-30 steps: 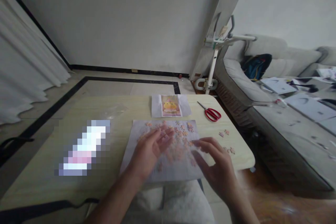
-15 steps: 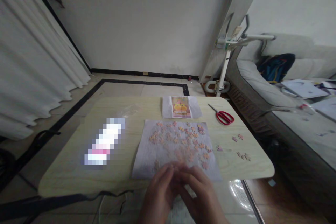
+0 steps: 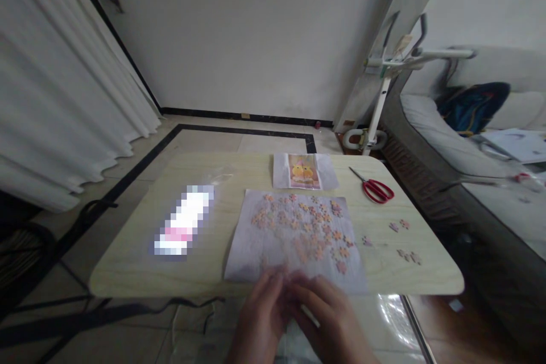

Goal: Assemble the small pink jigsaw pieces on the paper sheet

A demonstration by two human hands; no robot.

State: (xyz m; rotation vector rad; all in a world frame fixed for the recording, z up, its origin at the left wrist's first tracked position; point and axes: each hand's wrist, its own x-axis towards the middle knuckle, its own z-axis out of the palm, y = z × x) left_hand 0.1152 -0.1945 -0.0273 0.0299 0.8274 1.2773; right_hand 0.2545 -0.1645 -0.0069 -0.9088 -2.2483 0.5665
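Note:
My left hand [image 3: 265, 310] and my right hand [image 3: 326, 310] meet at the near edge of a pale paper sheet [image 3: 243, 256]. The fingers of both are bent and pressed together at the tips. Whatever they pinch is too small and blurred to make out. Beyond my fingertips, many small pink and orange jigsaw puzzle pieces [image 3: 319, 250] lie scattered over the sheet. Behind it is a white paper with a printed picture [image 3: 303, 173] of two yellow figures.
Red-handled scissors [image 3: 377, 191] lie on the right of the wooden table [image 3: 205, 278]. Several loose pieces [image 3: 408, 256] rest near them. At the left is a blurred-out bright phone-like shape [image 3: 184, 220], with clear plastic [image 3: 220, 175] behind. A sofa [image 3: 426, 142] stands at the right.
The view has turned a little left, so the table and its things sit farther right. My hands stay together at the sheet's near edge, with the fingers slightly shifted.

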